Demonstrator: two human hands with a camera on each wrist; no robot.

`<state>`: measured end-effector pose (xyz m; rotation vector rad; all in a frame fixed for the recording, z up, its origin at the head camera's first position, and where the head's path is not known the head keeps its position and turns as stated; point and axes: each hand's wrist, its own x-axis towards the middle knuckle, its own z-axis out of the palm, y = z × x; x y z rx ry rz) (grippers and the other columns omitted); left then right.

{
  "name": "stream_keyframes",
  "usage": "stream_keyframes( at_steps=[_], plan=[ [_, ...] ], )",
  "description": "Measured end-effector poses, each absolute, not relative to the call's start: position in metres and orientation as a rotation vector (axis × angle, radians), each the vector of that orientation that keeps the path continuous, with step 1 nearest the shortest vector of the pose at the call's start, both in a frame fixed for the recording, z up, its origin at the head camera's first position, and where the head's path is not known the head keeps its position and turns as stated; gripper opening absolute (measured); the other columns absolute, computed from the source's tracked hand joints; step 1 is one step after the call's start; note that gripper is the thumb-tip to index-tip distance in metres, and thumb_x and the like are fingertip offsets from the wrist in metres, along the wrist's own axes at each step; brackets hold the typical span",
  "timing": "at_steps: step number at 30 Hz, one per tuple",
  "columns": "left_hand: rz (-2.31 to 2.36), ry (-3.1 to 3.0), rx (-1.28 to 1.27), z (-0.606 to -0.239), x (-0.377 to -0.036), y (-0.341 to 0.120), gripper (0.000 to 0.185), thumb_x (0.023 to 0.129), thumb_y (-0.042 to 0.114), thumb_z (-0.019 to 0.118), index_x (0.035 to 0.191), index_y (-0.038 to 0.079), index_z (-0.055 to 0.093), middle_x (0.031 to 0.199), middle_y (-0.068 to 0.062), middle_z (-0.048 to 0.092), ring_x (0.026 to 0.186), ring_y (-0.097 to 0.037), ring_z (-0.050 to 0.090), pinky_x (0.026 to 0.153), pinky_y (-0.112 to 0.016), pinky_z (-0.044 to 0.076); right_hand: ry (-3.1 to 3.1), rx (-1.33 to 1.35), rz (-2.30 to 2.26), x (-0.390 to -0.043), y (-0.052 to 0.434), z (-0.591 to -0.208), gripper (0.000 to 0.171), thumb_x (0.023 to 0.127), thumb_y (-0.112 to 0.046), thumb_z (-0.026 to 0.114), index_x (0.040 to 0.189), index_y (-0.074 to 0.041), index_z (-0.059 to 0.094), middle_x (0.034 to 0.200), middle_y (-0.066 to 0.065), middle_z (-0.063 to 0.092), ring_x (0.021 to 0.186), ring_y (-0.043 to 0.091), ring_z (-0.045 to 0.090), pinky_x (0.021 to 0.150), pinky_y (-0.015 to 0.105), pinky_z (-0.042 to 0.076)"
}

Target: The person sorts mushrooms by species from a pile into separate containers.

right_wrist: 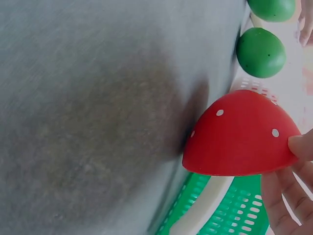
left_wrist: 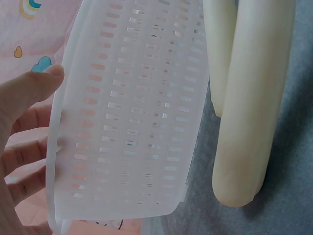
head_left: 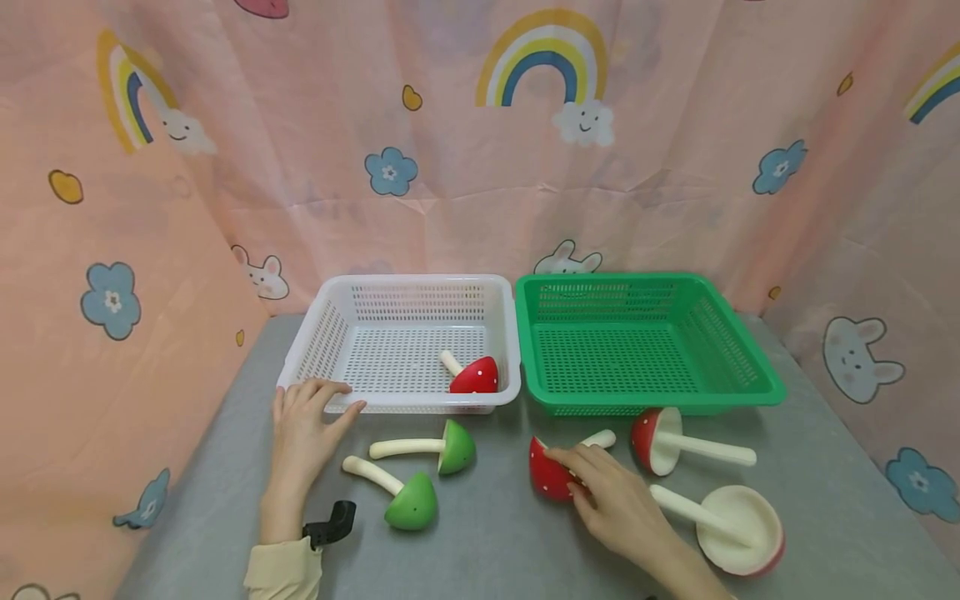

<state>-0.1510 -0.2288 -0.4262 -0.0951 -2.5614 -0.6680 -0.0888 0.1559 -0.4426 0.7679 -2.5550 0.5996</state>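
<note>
At its front left corner, the white basket (head_left: 427,399) has its rim held by my left hand (head_left: 303,425). In the left wrist view the thumb (left_wrist: 36,90) lies on the rim's outer side, with the other fingers behind the wall. My right hand (head_left: 611,500) pinches a red toy mushroom (head_left: 547,477) by its white-spotted cap, in front of the baskets. The right wrist view shows the thumb on top of this cap (right_wrist: 239,137) and fingers under its edge. Another red mushroom (head_left: 477,375) lies inside the white basket.
Two green mushrooms (head_left: 412,504) lie in front of the white basket. Two more red mushrooms (head_left: 645,437) lie at the right, one near the green basket (head_left: 660,400), which stands beside the white one. A patterned pink cloth (head_left: 450,217) hangs behind the grey table (head_left: 480,550).
</note>
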Motion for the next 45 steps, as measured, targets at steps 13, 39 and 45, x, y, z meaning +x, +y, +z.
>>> stream_keyframes(
  at_steps=[13,39,45],
  plan=[
    [-0.678,-2.562,-0.095,-0.425,-0.150,-0.228,0.028,0.080,0.030,0.077,0.099,0.010,0.070,0.103,-0.010,0.064,0.108,-0.034,0.050,0.113,-0.066,0.015,-2.539,0.831,0.600,-0.082,0.148,-0.423,0.061,0.070,0.000,0.075,0.123,-0.025,0.062,0.101,-0.013,0.062,0.089,0.001,0.055,0.070,0.017,0.052],
    [-0.673,-2.560,-0.099,-0.426,-0.151,-0.228,0.029,0.080,0.031,0.077,0.099,0.011,0.069,0.104,-0.011,0.064,0.107,-0.034,0.050,0.112,-0.067,0.016,-2.356,1.117,0.561,-0.086,0.121,-0.355,0.070,0.067,-0.002,0.079,0.131,-0.022,0.058,0.107,-0.006,0.063,0.094,0.008,0.058,0.069,0.020,0.056],
    [-0.673,-2.561,-0.098,-0.426,-0.151,-0.228,0.029,0.080,0.032,0.077,0.099,0.011,0.069,0.104,-0.011,0.064,0.107,-0.034,0.050,0.112,-0.067,0.016,-2.367,1.156,0.626,-0.104,0.109,-0.345,0.063,0.071,-0.002,0.078,0.128,-0.020,0.058,0.110,-0.003,0.063,0.096,0.010,0.058,0.069,0.021,0.057]
  ],
)
